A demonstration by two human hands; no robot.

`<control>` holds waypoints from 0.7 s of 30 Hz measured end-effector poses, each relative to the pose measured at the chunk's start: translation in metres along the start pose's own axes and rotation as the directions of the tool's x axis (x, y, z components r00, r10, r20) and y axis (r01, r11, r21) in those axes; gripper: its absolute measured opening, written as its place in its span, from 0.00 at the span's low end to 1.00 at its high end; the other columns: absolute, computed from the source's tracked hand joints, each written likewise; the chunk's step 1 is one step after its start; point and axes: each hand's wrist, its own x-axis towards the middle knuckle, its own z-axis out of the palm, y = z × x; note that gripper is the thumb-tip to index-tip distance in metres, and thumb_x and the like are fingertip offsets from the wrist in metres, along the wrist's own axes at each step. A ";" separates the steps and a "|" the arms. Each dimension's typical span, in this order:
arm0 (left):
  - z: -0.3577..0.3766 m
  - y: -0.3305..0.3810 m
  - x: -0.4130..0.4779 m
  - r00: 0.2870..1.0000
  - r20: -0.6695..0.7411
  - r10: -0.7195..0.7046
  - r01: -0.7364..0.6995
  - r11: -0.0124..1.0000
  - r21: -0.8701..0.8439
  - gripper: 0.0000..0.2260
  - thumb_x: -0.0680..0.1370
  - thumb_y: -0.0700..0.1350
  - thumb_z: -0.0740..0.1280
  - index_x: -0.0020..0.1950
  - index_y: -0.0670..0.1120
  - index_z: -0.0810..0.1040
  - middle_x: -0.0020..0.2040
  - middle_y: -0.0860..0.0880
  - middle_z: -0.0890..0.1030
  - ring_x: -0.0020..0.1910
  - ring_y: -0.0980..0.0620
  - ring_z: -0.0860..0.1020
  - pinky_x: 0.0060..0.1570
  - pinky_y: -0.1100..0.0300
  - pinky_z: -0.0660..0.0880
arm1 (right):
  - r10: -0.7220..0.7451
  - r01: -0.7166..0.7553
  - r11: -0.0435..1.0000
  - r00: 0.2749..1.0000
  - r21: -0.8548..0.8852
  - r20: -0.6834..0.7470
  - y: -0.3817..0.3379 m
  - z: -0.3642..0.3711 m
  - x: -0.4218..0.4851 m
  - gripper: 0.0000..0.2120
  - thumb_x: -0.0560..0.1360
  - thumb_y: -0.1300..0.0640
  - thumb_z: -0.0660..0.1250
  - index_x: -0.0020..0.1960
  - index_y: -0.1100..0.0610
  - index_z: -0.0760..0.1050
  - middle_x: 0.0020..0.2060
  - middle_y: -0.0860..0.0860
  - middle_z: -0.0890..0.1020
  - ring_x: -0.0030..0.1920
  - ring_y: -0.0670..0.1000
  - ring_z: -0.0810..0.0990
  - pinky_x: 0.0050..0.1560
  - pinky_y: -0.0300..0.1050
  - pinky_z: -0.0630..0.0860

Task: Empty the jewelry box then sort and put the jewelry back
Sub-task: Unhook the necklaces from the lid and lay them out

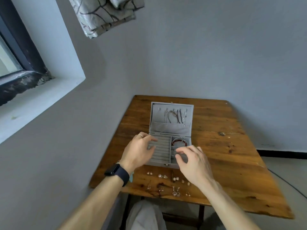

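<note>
The slack left hand (139,151) steadies the jewelry box (169,128); the right hand (193,161), its curled hold unclear, should pinch lightly and lift straight

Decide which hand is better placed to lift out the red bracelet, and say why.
Probably the right. The right hand hovers over the jewelry box's right compartments, in front of the red bracelet; the left hand rests on the ring rolls.

Plain grey-blue walls (199,55) meet in a corner behind a worn wooden surface (232,163), whose far edge stands against the wall. A dark-framed window (21,52) with a deep pale sill (49,90) lets in daylight at the left. A patterned curtain (106,14) hangs above. By the surface's right edge are a black baseboard (282,153) and pale floor (292,170).
</note>
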 end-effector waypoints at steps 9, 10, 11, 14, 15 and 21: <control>-0.003 -0.004 0.128 0.989 -0.131 -0.063 0.051 0.994 -0.092 0.28 0.78 0.50 0.68 0.77 0.53 0.64 0.72 0.48 0.66 0.70 0.48 0.70 0.61 0.57 0.75 | -0.069 0.056 0.995 0.985 -0.083 -0.158 0.019 0.009 0.121 0.11 0.75 0.48 0.71 0.56 0.49 0.82 0.52 0.47 0.80 0.53 0.52 0.76 0.49 0.46 0.75; -0.001 -0.005 0.139 0.990 -0.123 -0.075 0.063 0.993 -0.104 0.29 0.78 0.50 0.69 0.77 0.53 0.62 0.73 0.48 0.65 0.70 0.47 0.69 0.61 0.58 0.74 | -0.072 0.056 0.994 0.981 -0.093 -0.178 0.018 0.012 0.133 0.12 0.74 0.48 0.72 0.56 0.49 0.82 0.53 0.48 0.80 0.53 0.52 0.75 0.49 0.46 0.76; 0.001 -0.007 0.151 0.990 -0.109 -0.089 0.077 0.991 -0.110 0.30 0.78 0.49 0.68 0.78 0.54 0.61 0.74 0.48 0.64 0.70 0.47 0.69 0.60 0.58 0.74 | -0.079 0.059 0.993 0.977 -0.102 -0.199 0.018 0.016 0.146 0.12 0.74 0.48 0.73 0.56 0.49 0.82 0.54 0.48 0.79 0.54 0.52 0.75 0.48 0.48 0.76; 0.004 -0.010 0.171 0.992 -0.040 -0.122 0.116 0.985 -0.127 0.33 0.77 0.48 0.68 0.79 0.56 0.57 0.77 0.48 0.61 0.70 0.45 0.70 0.58 0.61 0.74 | -0.126 0.091 0.986 0.959 -0.143 -0.255 0.015 0.025 0.171 0.12 0.72 0.49 0.75 0.54 0.50 0.83 0.56 0.49 0.79 0.57 0.53 0.73 0.51 0.51 0.77; 0.006 -0.012 0.176 0.991 -0.010 -0.132 0.129 0.981 -0.147 0.34 0.77 0.46 0.67 0.79 0.56 0.56 0.77 0.48 0.60 0.71 0.45 0.70 0.58 0.62 0.72 | -0.145 0.105 0.981 0.955 -0.160 -0.260 0.014 0.029 0.178 0.11 0.72 0.49 0.75 0.53 0.50 0.83 0.58 0.50 0.78 0.58 0.54 0.73 0.54 0.51 0.76; 0.013 -0.027 0.193 0.977 0.111 -0.181 0.205 0.945 -0.257 0.34 0.78 0.41 0.65 0.81 0.54 0.55 0.77 0.43 0.65 0.73 0.46 0.67 0.60 0.65 0.65 | -0.159 0.107 0.968 0.962 -0.226 -0.224 0.011 0.049 0.204 0.08 0.72 0.47 0.74 0.49 0.49 0.81 0.64 0.51 0.76 0.66 0.55 0.71 0.56 0.54 0.74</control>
